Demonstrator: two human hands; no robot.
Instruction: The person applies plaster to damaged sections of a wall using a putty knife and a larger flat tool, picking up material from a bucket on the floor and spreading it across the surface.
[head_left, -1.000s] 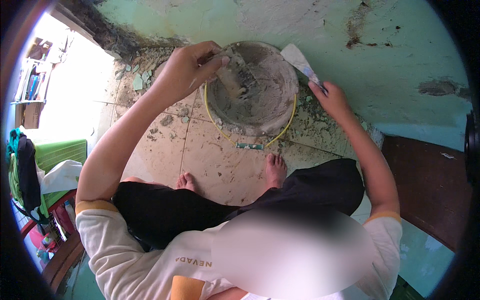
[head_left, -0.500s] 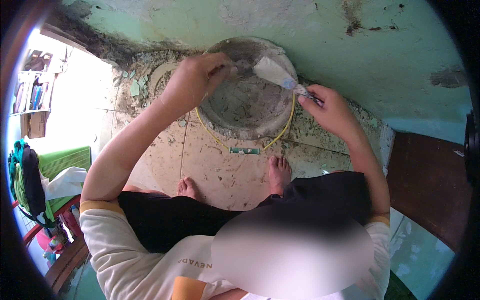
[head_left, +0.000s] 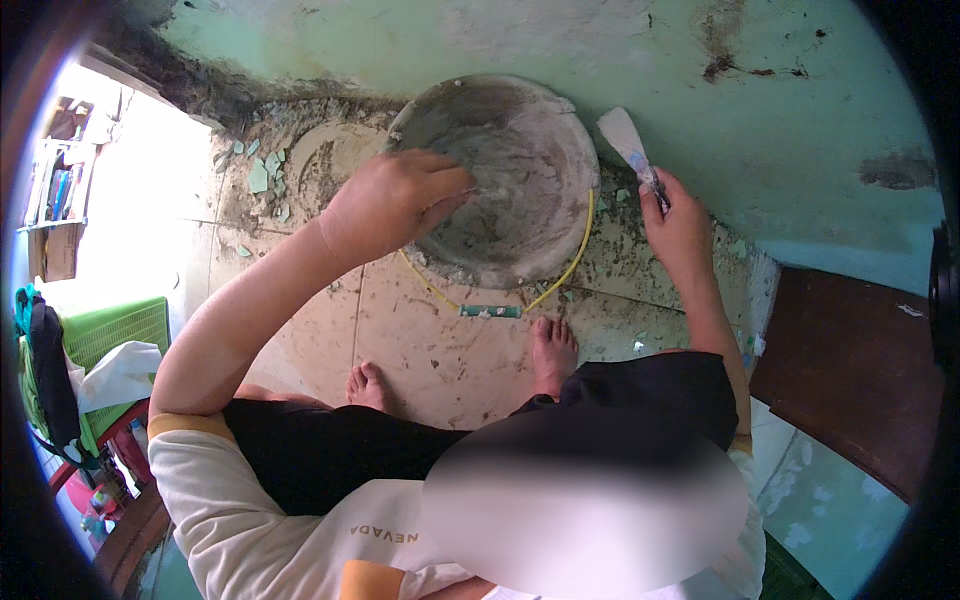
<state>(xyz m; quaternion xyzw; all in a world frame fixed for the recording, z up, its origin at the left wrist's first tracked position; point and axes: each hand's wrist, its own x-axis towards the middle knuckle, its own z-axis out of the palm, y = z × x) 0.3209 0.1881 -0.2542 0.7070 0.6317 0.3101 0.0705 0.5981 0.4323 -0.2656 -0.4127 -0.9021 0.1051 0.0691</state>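
A round bucket (head_left: 592, 165) stands on the floor by the wall, its rim and inside coated with grey mortar. Its yellow wire handle (head_left: 577, 262) hangs down on the near side, with a green grip (head_left: 490, 311) in the middle. Over the bucket's left rim is my left hand (head_left: 405, 200), its fingers pinched together; what they hold, if anything, is hidden. My right hand (head_left: 680, 222) is wrapped round the handle of a putty knife (head_left: 627, 137) to the right of the bucket, its pale, smeared blade pointing up toward the wall.
A stained green wall (head_left: 640, 60) rises just beyond the bucket. Broken green paint flakes (head_left: 259, 176) and crumbs litter the tiled floor (head_left: 440, 350). A dark brown board (head_left: 850, 375) lies at the right. My bare feet (head_left: 554, 355) are close to the bucket handle.
The putty knife has moved right, from above the bucket to beside it, and its blade has swung more upright. My left hand has lowered slightly toward the left rim.
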